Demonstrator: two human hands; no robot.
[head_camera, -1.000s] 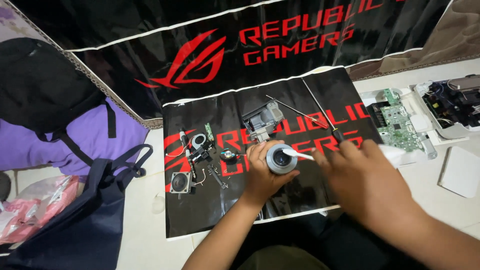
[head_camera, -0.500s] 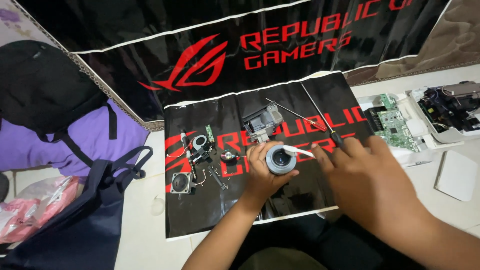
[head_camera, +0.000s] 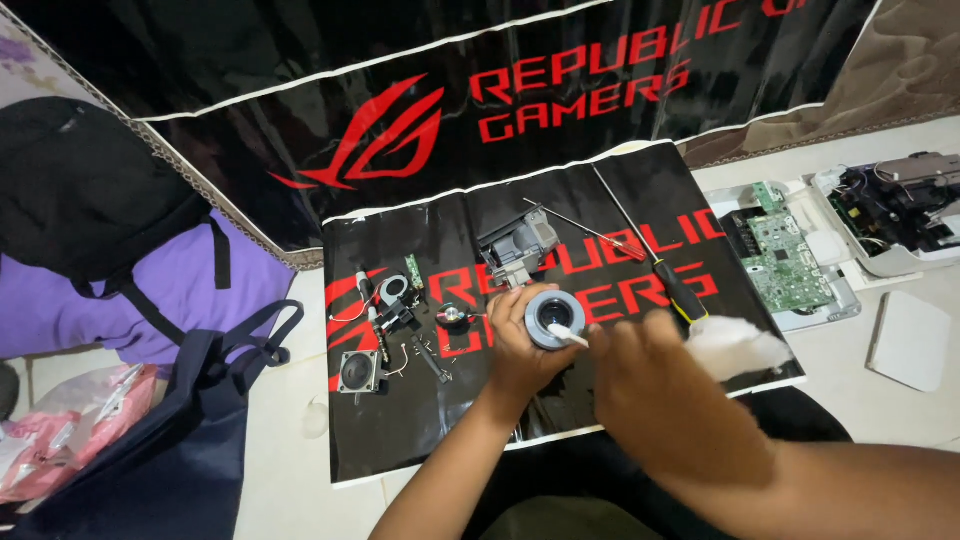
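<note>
My left hand (head_camera: 517, 348) grips a round grey lens (head_camera: 553, 317) and holds it over a black mat (head_camera: 400, 420) with red print. My right hand (head_camera: 650, 385) pinches a white cotton swab (head_camera: 566, 334) whose tip touches the lens glass. A wad of white tissue (head_camera: 735, 347) lies just right of my right hand. Behind the lens stands a grey lens housing block (head_camera: 515, 245).
Two screwdrivers (head_camera: 650, 262) lie on the mat's right part. Small parts, a speaker (head_camera: 358, 372) and screws sit on its left. A green circuit board (head_camera: 790, 260) in a white shell and an opened white device (head_camera: 895, 215) lie right. Bags (head_camera: 120, 300) sit on the left.
My right hand has slid left, bringing the swab tip onto the lens glass. The tissue wad now shows beside it. The view shifted slightly.
</note>
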